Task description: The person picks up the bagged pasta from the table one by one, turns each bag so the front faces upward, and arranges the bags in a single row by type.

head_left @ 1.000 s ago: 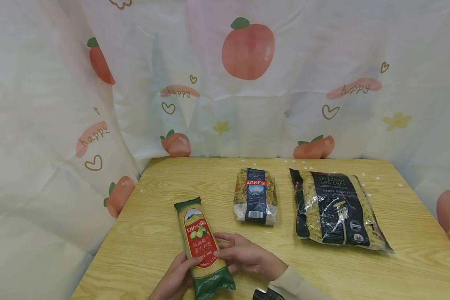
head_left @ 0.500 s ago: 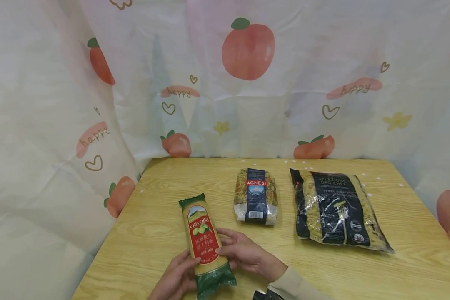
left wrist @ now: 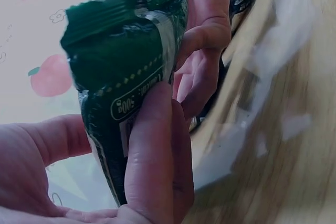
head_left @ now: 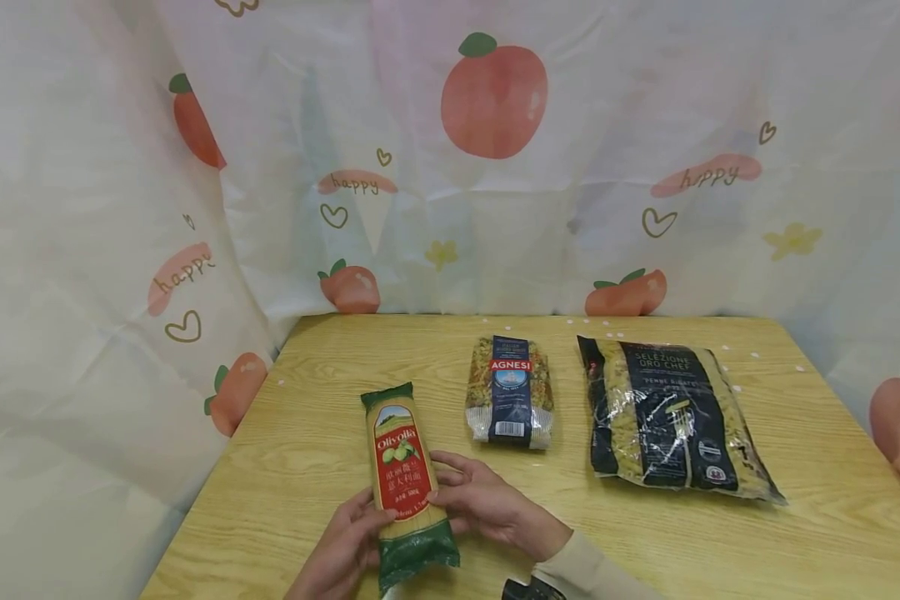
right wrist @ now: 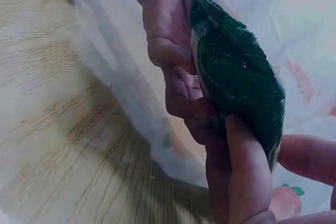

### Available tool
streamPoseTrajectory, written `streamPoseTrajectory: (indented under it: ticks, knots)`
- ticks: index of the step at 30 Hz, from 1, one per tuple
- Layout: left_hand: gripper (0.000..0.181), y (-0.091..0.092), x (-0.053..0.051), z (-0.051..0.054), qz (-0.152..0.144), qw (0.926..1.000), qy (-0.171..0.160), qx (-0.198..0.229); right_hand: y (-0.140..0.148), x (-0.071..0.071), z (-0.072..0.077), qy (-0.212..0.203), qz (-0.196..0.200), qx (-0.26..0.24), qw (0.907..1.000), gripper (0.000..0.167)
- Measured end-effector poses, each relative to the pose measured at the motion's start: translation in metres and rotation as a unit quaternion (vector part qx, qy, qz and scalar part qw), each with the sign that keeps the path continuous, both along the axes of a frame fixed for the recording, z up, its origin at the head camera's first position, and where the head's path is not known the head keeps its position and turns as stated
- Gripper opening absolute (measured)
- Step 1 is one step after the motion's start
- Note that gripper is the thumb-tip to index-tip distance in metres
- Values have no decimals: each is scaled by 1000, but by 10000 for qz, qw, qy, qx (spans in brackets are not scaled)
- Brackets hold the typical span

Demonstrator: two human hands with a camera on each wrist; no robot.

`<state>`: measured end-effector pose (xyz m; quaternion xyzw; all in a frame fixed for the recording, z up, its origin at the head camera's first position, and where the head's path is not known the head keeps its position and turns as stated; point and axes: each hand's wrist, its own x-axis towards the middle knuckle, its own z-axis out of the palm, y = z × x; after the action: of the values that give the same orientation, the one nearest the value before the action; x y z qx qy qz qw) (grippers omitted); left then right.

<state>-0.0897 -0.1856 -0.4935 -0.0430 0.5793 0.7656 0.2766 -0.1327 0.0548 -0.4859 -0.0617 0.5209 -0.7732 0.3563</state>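
Note:
A long spaghetti packet [head_left: 407,454] with green ends and a red Olivoilà label stands tilted over the near part of the table, held between both hands. My left hand [head_left: 342,542] grips its lower left edge, thumb on the front. From the other side my right hand [head_left: 491,507] holds the lower right edge, with the thumb near the label. The left wrist view shows the green end [left wrist: 121,45] and the left hand's fingers [left wrist: 152,156] curled against the packet's back. In the right wrist view, the right hand's fingers [right wrist: 249,169] press against the green wrapper [right wrist: 241,72].
An Agnesi pasta bag [head_left: 510,392] lies behind the hands on the wooden table [head_left: 300,433]. To its right is a larger black-and-clear penne bag [head_left: 675,417]. A white curtain [head_left: 570,100] with a fruit print hangs behind and at the sides.
The spaghetti packet has shifted slightly and turned more upright, its top end moving right then settling. Both hands keep hold of it. The two other pasta bags have stayed put.

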Motion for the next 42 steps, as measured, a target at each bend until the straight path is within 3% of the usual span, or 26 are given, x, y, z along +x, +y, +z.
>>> streamPoseTrajectory:
  ticks: [8,18,27,33,42]
  knots:
    - [77,-5,-11,4,-161,9994,248,-160,-4,-3,2,32,-148,-56,9999,80]
    - [70,-9,-32,6,-387,9979,495,-133,-9,-12,5,161,-282,18,9995,80]
    - [66,-12,-51,5,-444,9950,759,-482,-13,-21,6,248,-438,166,9986,81]
    - [62,-14,-61,6,-66,9911,956,-926,-18,-28,9,260,-520,174,9982,82]
    - [66,-13,-77,6,663,9840,948,-1352,-26,-37,11,310,-661,178,9972,83]
